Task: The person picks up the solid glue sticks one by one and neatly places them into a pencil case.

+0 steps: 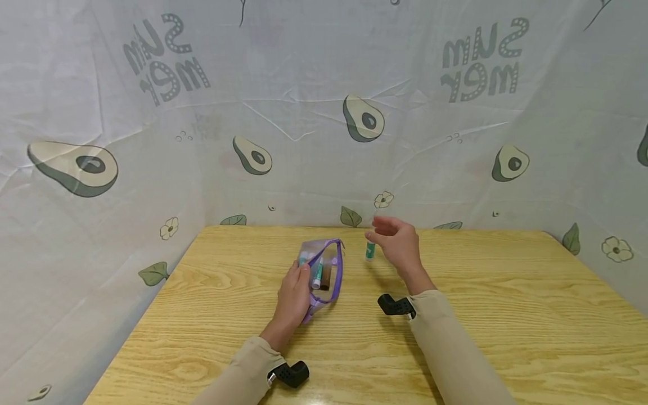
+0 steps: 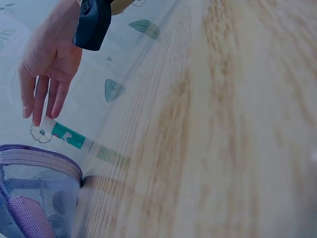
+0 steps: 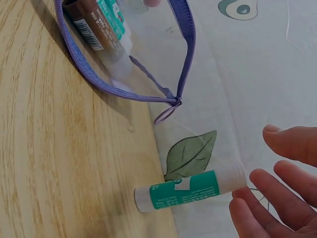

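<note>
My left hand (image 1: pixel 295 292) holds a see-through mesh pouch (image 1: pixel 338 275) with a purple zipper edge, its thumb at the rim. The pouch gapes open to the right. Inside lie a green-and-white glue stick (image 1: pixel 317 275) and a brown tube with a barcode (image 3: pixel 94 32). Right of the pouch, another green-labelled glue stick (image 3: pixel 183 191) stands upright on the table. My right hand (image 1: pixel 401 247) is at its white cap, fingertips right beside it. In the right wrist view the thumb is spread away from the fingers, and they are not closed around the stick.
The wood-grain table (image 1: pixel 486 298) reaches back to a pale curtain (image 1: pixel 314 124) printed with avocados, leaves and flowers. A black wrist camera mount (image 1: pixel 395 305) sits at the right sleeve and a second mount (image 1: pixel 291 374) at the left one.
</note>
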Demonstrator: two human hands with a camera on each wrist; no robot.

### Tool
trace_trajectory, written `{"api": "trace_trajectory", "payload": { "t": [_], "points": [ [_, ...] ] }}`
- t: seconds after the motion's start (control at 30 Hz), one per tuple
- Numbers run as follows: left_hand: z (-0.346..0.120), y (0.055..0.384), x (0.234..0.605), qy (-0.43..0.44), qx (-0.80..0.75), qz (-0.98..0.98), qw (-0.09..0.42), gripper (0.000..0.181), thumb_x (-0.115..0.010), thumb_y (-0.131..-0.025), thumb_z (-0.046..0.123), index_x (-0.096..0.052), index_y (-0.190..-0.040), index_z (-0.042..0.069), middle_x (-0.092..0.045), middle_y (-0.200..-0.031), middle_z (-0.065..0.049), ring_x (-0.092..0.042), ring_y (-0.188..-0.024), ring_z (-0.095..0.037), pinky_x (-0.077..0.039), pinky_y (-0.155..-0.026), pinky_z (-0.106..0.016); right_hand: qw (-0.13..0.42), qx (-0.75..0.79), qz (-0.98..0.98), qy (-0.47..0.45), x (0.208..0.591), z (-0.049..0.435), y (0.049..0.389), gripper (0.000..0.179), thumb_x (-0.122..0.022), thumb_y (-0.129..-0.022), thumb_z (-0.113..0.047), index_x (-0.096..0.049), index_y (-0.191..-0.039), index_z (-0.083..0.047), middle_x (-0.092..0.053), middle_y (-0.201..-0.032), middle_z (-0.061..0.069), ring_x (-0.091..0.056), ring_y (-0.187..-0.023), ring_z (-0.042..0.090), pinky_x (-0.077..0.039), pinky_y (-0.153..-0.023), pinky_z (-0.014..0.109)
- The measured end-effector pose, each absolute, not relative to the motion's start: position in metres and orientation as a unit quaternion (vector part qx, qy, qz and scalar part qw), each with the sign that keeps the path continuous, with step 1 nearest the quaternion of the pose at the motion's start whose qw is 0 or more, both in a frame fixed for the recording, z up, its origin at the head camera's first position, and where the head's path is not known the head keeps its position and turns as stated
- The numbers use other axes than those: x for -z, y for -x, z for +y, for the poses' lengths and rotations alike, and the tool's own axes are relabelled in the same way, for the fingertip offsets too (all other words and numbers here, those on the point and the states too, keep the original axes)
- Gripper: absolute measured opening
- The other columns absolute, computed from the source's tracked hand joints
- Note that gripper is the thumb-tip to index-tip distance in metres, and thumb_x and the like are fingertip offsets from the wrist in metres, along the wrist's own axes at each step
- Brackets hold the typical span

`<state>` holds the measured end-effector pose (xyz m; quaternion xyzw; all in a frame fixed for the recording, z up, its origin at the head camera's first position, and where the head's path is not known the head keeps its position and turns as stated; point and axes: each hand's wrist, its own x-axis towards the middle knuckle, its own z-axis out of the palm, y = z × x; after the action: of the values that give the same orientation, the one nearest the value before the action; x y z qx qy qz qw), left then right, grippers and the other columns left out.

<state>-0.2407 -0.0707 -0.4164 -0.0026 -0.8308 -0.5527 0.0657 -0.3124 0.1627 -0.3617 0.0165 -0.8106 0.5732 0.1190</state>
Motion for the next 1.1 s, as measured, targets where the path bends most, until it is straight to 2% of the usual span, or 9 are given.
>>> {"api": "trace_trajectory", "payload": {
  "t": [0.33, 0.67, 1.1],
  "points": [
    [-0.069, 0.242, 0.417, 0.006, 0.556, -0.829, 0.065, 0.056, -0.028, -0.108, 0.039, -0.044, -0.148, 0.004, -0.028, -0.16, -0.021, -0.023, -0.148, -0.045, -0.018, -0.119, -0.063, 0.111, -0.57, -0.814, 0.006, 0.37, 0.163, 0.314, 0.039, -0.075, -0.088, -0.019, -0.066, -0.125, -0.009, -0.07, -0.121, 0.011, -0.066, -0.112, 0.023, -0.055, -0.094, 0.039],
    [-0.069, 0.241, 0.416, -0.005, 0.554, -0.83, 0.062, 0.058, -0.029, -0.107, 0.04, -0.041, -0.149, 0.003, -0.029, -0.161, -0.019, -0.023, -0.148, -0.043, -0.019, -0.12, -0.061, 0.116, -0.554, -0.824, 0.025, 0.38, 0.161, 0.317, 0.033, -0.074, -0.088, -0.017, -0.07, -0.12, -0.008, -0.073, -0.114, 0.012, -0.069, -0.105, 0.023, -0.052, -0.077, 0.022],
    [-0.07, 0.242, 0.418, -0.002, 0.557, -0.828, 0.063, 0.057, -0.028, -0.108, 0.04, -0.043, -0.149, 0.003, -0.028, -0.161, -0.02, -0.023, -0.148, -0.045, -0.018, -0.119, -0.063, 0.114, -0.546, -0.829, 0.041, 0.388, 0.159, 0.319, 0.03, -0.073, -0.089, -0.018, -0.071, -0.119, -0.012, -0.073, -0.113, 0.014, -0.069, -0.104, 0.026, -0.053, -0.089, 0.037]
  ]
}}
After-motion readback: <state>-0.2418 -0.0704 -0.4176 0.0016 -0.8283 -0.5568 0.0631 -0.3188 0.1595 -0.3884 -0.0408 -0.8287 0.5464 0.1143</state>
